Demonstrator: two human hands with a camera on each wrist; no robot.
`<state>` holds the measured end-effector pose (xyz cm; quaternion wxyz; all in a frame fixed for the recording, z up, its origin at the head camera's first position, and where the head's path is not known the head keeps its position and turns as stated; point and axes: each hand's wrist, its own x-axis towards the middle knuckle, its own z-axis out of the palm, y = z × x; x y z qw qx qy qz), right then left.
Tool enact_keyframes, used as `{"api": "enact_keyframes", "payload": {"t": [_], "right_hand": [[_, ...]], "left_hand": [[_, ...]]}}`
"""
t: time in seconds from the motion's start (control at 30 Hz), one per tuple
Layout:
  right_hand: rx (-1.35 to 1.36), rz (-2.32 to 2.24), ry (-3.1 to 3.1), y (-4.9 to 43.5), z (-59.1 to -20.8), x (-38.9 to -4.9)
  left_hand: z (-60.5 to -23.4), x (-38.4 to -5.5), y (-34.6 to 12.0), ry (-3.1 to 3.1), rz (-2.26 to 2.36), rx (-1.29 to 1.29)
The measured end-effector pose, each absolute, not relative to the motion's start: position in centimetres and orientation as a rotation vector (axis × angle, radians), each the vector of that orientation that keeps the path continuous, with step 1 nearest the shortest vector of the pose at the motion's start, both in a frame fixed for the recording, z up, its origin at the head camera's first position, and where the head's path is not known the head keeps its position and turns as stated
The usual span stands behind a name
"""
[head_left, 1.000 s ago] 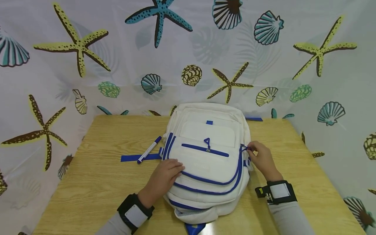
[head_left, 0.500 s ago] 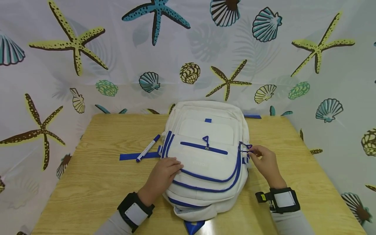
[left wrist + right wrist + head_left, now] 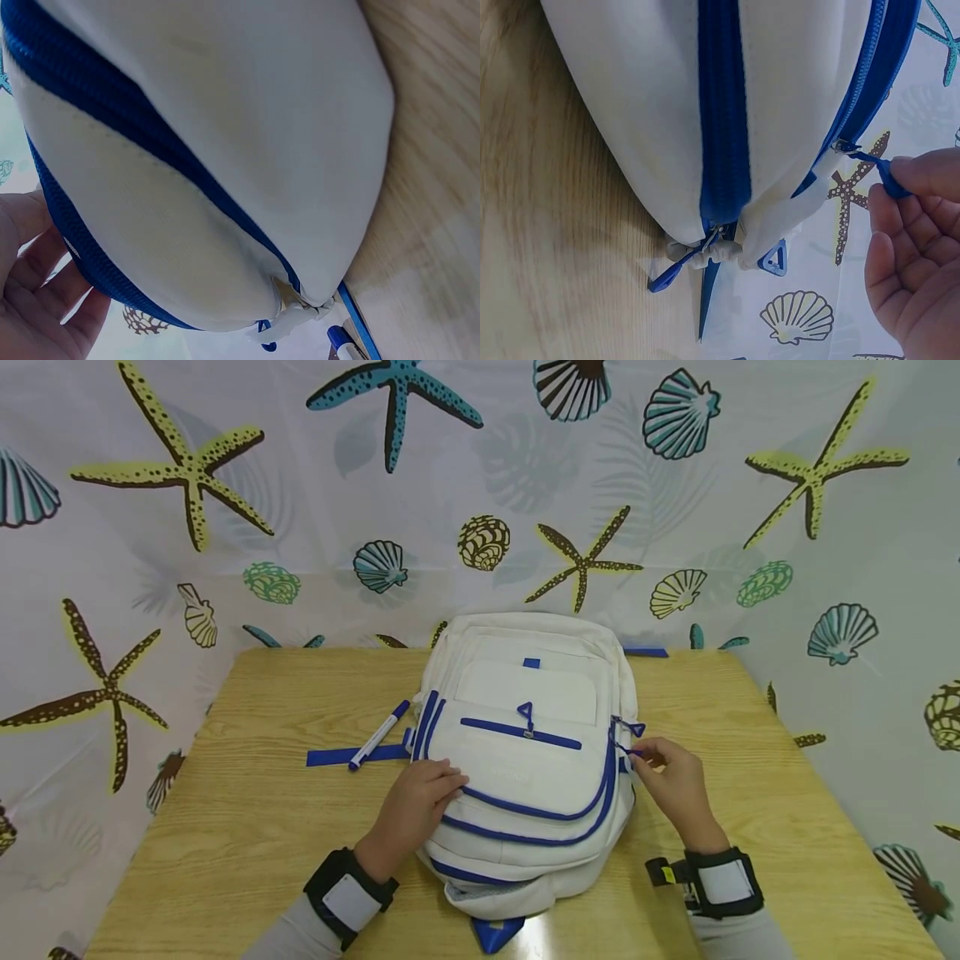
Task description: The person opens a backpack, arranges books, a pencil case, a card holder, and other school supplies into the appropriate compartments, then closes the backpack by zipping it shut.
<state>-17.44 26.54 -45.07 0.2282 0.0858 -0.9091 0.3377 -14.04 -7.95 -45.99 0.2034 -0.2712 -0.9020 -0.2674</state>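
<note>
A white backpack (image 3: pixel 517 693) with blue zipper tapes lies front side up on the table. My left hand (image 3: pixel 420 806) rests on its lower left front, fingertips on the fabric by a blue zipper. In the left wrist view these fingers (image 3: pixel 56 277) lie against the zipper's edge. At the bag's right side, my right hand (image 3: pixel 675 781) pinches a blue zipper pull (image 3: pixel 890 178) between thumb and forefinger. The cord from that pull runs to a metal slider (image 3: pixel 845 147) on the front pocket's zipper. Just above it in the head view, another blue pull (image 3: pixel 636 728) sticks out freely.
A white marker with a blue cap (image 3: pixel 378 735) lies across a blue strap (image 3: pixel 322 758) on the wooden table (image 3: pixel 247 843), left of the bag. More blue strap (image 3: pixel 647 652) shows behind the bag. A patterned cloth (image 3: pixel 450 502) hangs behind the table.
My right hand has moved slightly toward me along the bag's right side, and the pinched pull with its slider now sits below the other pull. My left hand stays in place.
</note>
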Motion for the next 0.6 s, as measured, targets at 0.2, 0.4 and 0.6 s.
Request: {"api": "enact_keyframes", "payload": {"t": [0.2, 0.4, 0.6], "right_hand": [[0.201, 0.929, -2.524, 26.3, -45.1, -17.1], [0.195, 0.918, -2.528, 26.0, -45.0, -16.5], [0.206, 0.916, -2.514, 25.9, -45.0, -16.2]], "left_hand": [[-46.1, -14.1, -7.9, -2.500, -0.775, -0.753], [-46.2, -13.9, -7.8, -2.511, -0.788, -0.722], [-46.5, -14.1, -7.8, -2.491, -0.776, -0.716]]}}
